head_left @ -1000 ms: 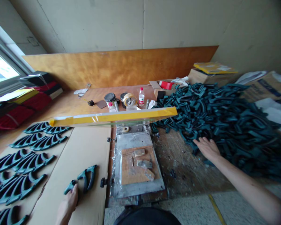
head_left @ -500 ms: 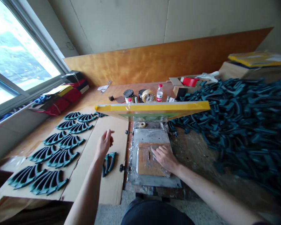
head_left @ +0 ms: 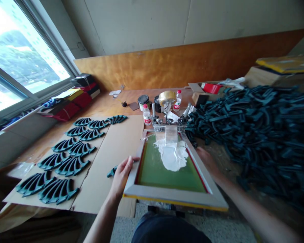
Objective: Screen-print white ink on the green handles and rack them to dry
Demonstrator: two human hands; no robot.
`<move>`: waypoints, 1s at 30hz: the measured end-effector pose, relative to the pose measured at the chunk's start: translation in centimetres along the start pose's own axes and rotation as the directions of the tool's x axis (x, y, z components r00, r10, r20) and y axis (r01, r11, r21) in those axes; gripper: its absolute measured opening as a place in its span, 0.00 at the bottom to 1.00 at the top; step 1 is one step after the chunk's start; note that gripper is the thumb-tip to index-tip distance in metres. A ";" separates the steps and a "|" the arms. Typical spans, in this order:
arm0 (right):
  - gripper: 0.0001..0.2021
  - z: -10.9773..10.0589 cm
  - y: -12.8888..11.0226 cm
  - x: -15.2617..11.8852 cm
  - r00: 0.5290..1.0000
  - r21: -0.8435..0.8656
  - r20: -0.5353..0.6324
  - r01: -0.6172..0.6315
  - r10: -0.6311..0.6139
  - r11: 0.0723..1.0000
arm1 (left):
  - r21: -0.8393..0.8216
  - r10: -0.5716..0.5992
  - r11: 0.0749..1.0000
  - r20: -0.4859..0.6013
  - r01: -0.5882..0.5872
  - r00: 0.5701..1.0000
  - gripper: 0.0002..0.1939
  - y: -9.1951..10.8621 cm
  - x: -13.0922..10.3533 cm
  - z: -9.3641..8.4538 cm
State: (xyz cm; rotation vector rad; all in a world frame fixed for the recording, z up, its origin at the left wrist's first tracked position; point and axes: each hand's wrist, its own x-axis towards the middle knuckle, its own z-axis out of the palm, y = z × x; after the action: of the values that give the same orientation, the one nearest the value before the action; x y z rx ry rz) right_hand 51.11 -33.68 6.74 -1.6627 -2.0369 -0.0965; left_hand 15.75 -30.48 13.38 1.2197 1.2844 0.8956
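Note:
A screen-printing frame [head_left: 135,190] lies nearly flat in front of me, its green mesh [head_left: 152,168] bearing a thick pool of white ink [head_left: 172,158]. On the ink rests a squeegee [head_left: 171,135] at the hinge end. My left hand [head_left: 123,173] is closed at the frame's left rail, fingertips on the edge. At the right rail is my right hand [head_left: 207,161], blurred and with its fingers partly hidden by the frame. Beside my left hand, a dark green curved plastic part [head_left: 111,171] shows in part on the cardboard [head_left: 101,182].
Fanned rows of dark green curved parts [head_left: 58,191] lie at left. A large heap of similar parts [head_left: 258,131] covers the right side. Behind the hinge clamps stand red-capped bottles [head_left: 147,116], a paint can [head_left: 143,100] and a tape roll [head_left: 166,98].
The frame has swung down from its raised, edge-on position, hiding the metal base and wooden board. My right hand has left the board for the right rail; my left hand has moved to the left rail.

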 end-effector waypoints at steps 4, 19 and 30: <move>0.23 -0.9 0.1 5.0 0.993 -0.030 -0.106 -0.060 0.057 0.998 | 0.173 -0.082 0.982 0.065 0.069 0.995 0.41 -7.5 -0.3 0.4; 0.06 -0.6 -5.4 1.0 0.796 0.160 0.368 0.454 -0.480 0.876 | 0.330 -0.114 0.940 0.072 0.084 0.991 0.34 -11.1 1.0 0.8; 0.04 0.4 -5.7 0.8 0.886 0.183 0.185 0.393 -0.424 0.901 | 0.198 -0.126 0.974 0.070 0.111 0.990 0.39 -10.3 0.7 0.8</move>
State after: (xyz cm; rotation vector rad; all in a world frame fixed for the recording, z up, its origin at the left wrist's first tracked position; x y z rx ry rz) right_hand 45.56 -34.24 8.22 -1.1773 -2.4779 0.0919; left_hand 15.14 -31.80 3.11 1.3018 1.3872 0.6394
